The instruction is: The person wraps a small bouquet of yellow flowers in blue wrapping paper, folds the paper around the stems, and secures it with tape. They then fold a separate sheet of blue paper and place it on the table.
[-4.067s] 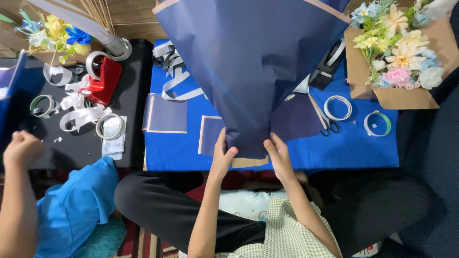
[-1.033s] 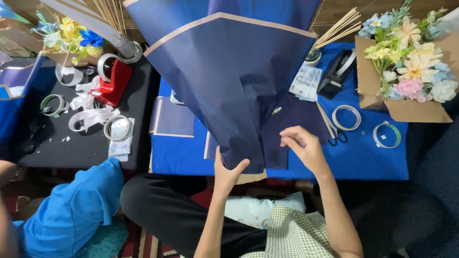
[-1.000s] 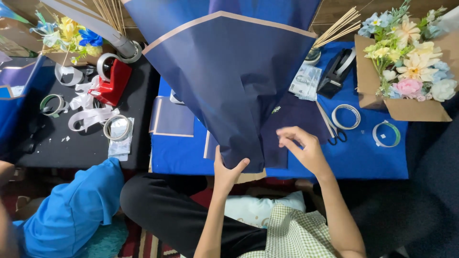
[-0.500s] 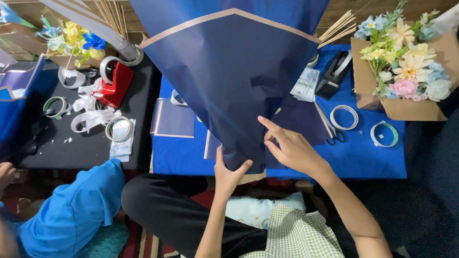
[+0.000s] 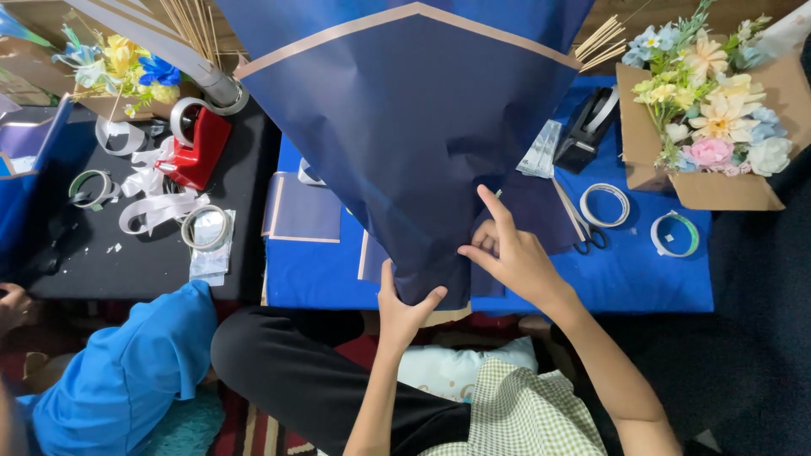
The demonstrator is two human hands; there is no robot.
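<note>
Left grip (image 5: 404,308) grasping navy wrapping-paper cone (image 5: 405,143) at its base. Right grip (image 5: 507,253) released, fingers touching cone's edge, near counter (image 5: 642,283) front edge.

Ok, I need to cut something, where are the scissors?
In the head view the scissors lie on the blue cloth, right of the navy wrapping paper, beside a white tape ring.

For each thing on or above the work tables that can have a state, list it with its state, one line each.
Navy wrapping paper: folded into a cone, held upright.
Left hand: gripping the cone's base.
Right hand: pressing the cone's side, index finger raised.
Cardboard box: open, filled with flowers.
Scissors: lying closed.
Red tape dispenser: loaded with a roll.
</note>
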